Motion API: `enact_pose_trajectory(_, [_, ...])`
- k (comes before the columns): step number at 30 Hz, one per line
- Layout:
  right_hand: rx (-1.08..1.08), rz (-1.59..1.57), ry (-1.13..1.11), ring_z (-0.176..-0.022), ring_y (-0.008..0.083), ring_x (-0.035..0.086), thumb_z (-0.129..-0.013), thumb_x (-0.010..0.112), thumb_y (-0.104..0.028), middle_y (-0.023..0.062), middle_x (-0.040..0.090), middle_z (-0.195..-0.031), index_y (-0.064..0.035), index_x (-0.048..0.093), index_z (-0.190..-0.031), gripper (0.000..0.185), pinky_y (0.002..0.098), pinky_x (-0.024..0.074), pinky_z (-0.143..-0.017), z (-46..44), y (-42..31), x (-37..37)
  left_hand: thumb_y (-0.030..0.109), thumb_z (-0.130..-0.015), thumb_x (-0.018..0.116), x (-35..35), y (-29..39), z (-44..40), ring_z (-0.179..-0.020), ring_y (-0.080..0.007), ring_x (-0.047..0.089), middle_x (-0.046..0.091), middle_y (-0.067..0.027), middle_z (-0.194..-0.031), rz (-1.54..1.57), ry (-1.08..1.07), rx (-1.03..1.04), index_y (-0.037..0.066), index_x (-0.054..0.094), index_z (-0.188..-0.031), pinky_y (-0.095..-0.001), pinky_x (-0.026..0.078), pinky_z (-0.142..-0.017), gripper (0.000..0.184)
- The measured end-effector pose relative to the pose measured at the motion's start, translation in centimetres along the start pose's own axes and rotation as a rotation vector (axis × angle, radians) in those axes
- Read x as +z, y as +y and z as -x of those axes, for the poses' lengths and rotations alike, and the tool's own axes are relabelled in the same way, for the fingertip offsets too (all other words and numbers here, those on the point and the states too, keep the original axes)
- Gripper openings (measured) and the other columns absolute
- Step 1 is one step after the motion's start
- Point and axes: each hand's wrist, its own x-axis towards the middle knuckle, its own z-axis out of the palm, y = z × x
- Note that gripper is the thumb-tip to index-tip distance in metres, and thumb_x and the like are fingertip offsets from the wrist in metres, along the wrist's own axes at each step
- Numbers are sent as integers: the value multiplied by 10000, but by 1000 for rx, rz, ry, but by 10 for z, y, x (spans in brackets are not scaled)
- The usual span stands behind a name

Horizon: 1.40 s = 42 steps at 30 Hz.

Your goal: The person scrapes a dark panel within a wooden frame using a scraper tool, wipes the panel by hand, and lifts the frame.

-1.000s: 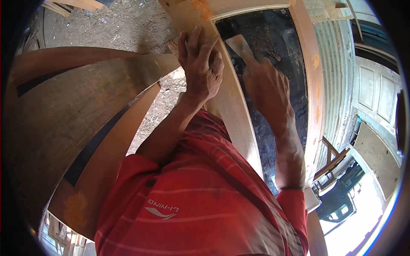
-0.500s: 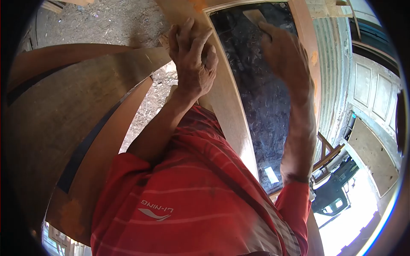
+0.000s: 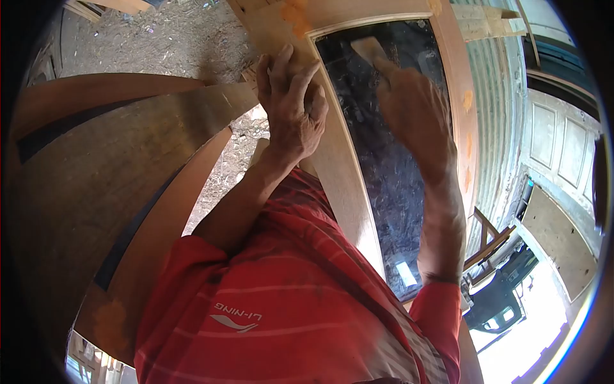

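Observation:
My right hand [image 3: 414, 105] is closed around the handle of a scraper [image 3: 366, 48], whose flat pale blade lies over the dark panel [image 3: 377, 166] near its top. That panel looks like smudged, dusty glass and is set in a wooden door frame [image 3: 339, 144]. My left hand [image 3: 293, 115] rests on the frame's left side, with nothing in it and its fingers apart and slightly bent. Orange filler patches [image 3: 296, 16] mark the wood at the upper left corner. Most of the scraper's handle is hidden inside my right hand.
Large curved-looking wooden boards [image 3: 121, 147] stand at the left. Debris covers the ground [image 3: 173, 38] at the top left. A corrugated metal sheet [image 3: 495, 121] and a pale panelled door [image 3: 556, 134] are at the right. A small bright patch [image 3: 405, 274] shows on the lower glass.
My right hand and the scraper have moved left and slightly down across the dark panel. My left hand stays at the same place on the frame; the whole view has shifted slightly.

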Motion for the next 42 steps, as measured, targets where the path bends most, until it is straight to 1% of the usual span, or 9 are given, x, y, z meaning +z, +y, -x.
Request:
enact_pose_trajectory(4, [105, -43, 6, -881, 461, 745, -1016, 637, -183, 222, 765, -943, -82, 764, -1148, 210, 615, 573, -813, -8, 2, 1, 98, -980, 698, -1, -1, 7, -1490, -517, 353, 462, -222, -1628, 3, -31, 23, 124, 699, -1398, -628, 313, -1247, 419])
enact_pose_trajectory(7, [273, 7, -153, -1131, 488, 731, -1042, 586, -228, 297, 754, -1200, -111, 750, -1386, 398, 569, 569, -998, 9, -3, -18, 103, -989, 683, 0, -1, -1, -1500, -516, 344, 466, -224, -1627, 13, -7, 29, 132, 701, -1398, -623, 303, -1259, 410])
enact_pose_trajectory(10, [280, -17, -68, -1153, 482, 727, -1053, 581, -241, 290, 754, -1234, -109, 756, -1378, 392, 560, 564, -1021, 2, 32, -16, 102, -995, 675, 3, 0, 4, -1512, -517, 328, 460, -224, -1635, -12, -2, 17, 135, 699, -1407, -621, 296, -1266, 414])
enact_pose_trajectory(14, [221, 67, -118, -1079, 488, 739, -1025, 587, -237, 264, 785, -1091, -165, 737, -1398, 409, 587, 576, -961, -3, 38, -28, 104, -1003, 671, 3, -1, 5, -1529, -522, 297, 422, -223, -1666, 4, -35, 19, 137, 688, -1430, -629, 285, -1271, 428])
enact_pose_trajectory(17, [340, 19, -155, -1150, 480, 732, -1052, 576, -250, 267, 764, -1254, -72, 751, -1372, 406, 550, 555, -1057, -4, 17, -32, 124, -999, 681, 4, -6, 2, -1519, -533, 303, 402, -232, -1671, -7, -18, 29, 124, 687, -1425, -640, 280, -1271, 426])
enact_pose_trajectory(30, [248, 45, 15, -1124, 512, 709, -1027, 568, -246, 276, 761, -1178, -136, 771, -1341, 390, 592, 552, -1010, -10, 96, -12, 154, -1022, 672, 2, 0, 3, -1530, -524, 296, 408, -224, -1678, -17, -60, 14, 119, 683, -1432, -635, 275, -1272, 411])
enact_pose_trajectory(35, [272, -41, -48, -1111, 504, 717, -1024, 577, -243, 301, 754, -1144, -90, 770, -1322, 386, 568, 558, -1001, -5, 93, -26, 165, -1026, 685, -1, 2, 3, -1544, -523, 278, 393, -217, -1695, -35, -63, -15, 128, 679, -1440, -644, 260, -1278, 415])
enact_pose_trajectory(36, [264, -84, -112, -1057, 468, 767, -1044, 557, -232, 338, 754, -1123, 16, 733, -1353, 434, 492, 572, -983, -16, 91, -38, 168, -1026, 687, -2, 4, 8, -1547, -524, 276, 393, -217, -1697, -28, -83, -10, 131, 677, -1443, -645, 259, -1279, 418])
enact_pose_trajectory(42, [318, -83, -143, -1093, 432, 771, -1043, 565, -240, 327, 760, -1151, 0, 730, -1378, 444, 485, 559, -1007, -31, 91, -44, 169, -1026, 694, 0, 1, 2, -1551, -525, 272, 389, -229, -1697, -43, -61, 4, 135, 668, -1457, -650, 254, -1281, 434])
